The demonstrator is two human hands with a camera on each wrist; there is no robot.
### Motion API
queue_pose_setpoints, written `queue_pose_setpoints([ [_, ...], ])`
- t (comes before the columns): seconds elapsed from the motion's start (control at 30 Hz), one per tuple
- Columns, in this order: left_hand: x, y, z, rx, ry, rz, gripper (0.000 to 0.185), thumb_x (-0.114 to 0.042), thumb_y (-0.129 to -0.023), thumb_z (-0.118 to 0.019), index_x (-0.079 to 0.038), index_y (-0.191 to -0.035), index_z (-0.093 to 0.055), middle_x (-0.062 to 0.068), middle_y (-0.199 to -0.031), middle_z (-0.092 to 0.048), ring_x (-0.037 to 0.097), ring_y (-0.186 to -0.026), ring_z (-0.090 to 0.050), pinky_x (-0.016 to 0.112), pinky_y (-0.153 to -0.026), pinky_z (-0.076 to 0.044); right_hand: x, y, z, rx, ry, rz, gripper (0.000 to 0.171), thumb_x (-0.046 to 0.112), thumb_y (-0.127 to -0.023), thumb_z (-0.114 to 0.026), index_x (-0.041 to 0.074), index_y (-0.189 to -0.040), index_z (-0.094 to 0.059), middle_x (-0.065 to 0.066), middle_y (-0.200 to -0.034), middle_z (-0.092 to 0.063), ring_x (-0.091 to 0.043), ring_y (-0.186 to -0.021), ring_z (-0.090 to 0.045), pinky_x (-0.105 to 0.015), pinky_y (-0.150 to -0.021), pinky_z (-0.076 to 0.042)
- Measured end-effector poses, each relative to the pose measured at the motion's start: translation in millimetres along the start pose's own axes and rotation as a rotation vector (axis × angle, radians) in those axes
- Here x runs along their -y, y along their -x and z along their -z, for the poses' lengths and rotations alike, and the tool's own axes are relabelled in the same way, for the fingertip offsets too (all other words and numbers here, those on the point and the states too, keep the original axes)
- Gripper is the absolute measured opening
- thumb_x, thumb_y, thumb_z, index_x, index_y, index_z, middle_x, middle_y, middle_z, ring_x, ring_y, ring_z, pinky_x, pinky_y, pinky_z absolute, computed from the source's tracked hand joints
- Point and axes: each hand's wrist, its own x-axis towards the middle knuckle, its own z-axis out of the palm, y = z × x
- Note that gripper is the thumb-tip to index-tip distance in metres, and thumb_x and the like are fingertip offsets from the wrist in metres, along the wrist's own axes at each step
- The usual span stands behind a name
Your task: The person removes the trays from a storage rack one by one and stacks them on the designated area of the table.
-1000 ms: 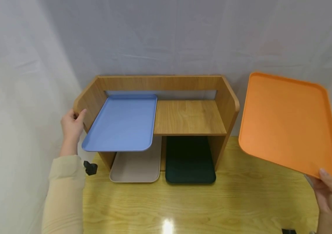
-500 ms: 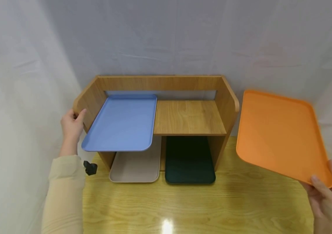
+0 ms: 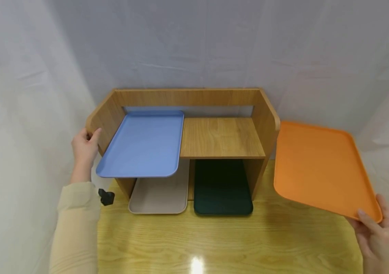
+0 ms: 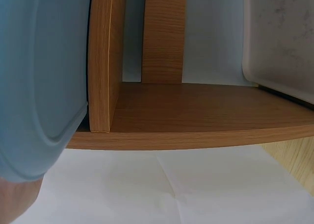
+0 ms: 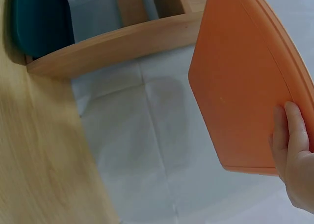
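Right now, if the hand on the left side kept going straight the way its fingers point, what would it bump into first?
The left hand already rests against the wooden shelf's left side panel, so that panel comes first; the blue tray lies just beyond it.

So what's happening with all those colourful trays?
A person is holding an orange tray by its near corner with the right hand, in the air to the right of a wooden shelf. The left hand grips the shelf's left side. A blue tray lies on top, and a beige tray and a dark green tray sit underneath.
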Motion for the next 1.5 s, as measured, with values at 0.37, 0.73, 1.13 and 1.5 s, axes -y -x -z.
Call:
queue_pose_setpoints([
  [0.37,-0.4,0.6,0.1,-0.002,-0.005,-0.005,0.044,-0.035,-0.089,-0.048,0.003,-0.112,-0.053,0.016,-0.103,-0.055,0.011,-0.079,-0.049,0.017,-0.064,-0.038,-2.2,5.2,14.1,-0.045,0.042,0.017,0.049,-0.030,-0.079,-0.023,-0.008,-0.120,-0.037,-0.024,-0.106,-0.047,-0.038,-0.082,-0.057,-0.047,-0.064,-0.048],
  [0.73,-0.3,1.2,0.9,0.006,0.016,0.028,0.045,-0.035,-0.089,-0.048,0.002,-0.114,-0.052,0.015,-0.106,-0.055,0.012,-0.082,-0.049,0.019,-0.066,-0.039,0.6,8.9,35.0,-0.079,-0.003,-0.050,0.043,-0.027,-0.082,-0.022,-0.010,-0.115,-0.045,-0.025,-0.102,-0.050,-0.037,-0.074,-0.058,-0.048,-0.061,-0.048],
  [1.13,1.7,1.8,3.8,-0.005,-0.002,0.028,0.044,-0.036,-0.089,-0.048,0.002,-0.111,-0.053,0.011,-0.098,-0.054,0.011,-0.078,-0.047,0.017,-0.062,-0.038,1.0,18.1,62.1,-0.060,-0.019,-0.166,0.044,-0.022,-0.085,-0.019,-0.007,-0.118,-0.044,-0.023,-0.099,-0.050,-0.035,-0.076,-0.058,-0.045,-0.065,-0.049],
  [1.5,1.8,0.7,4.9,-0.020,-0.012,0.008,0.043,-0.034,-0.088,-0.050,0.003,-0.108,-0.054,0.010,-0.094,-0.054,0.008,-0.074,-0.047,0.014,-0.060,-0.037,-1.4,28.5,78.1,-0.114,0.064,-0.260,0.041,-0.020,-0.086,-0.023,0.000,-0.114,-0.046,-0.019,-0.094,-0.053,-0.031,-0.075,-0.060,-0.039,-0.066,-0.050],
])
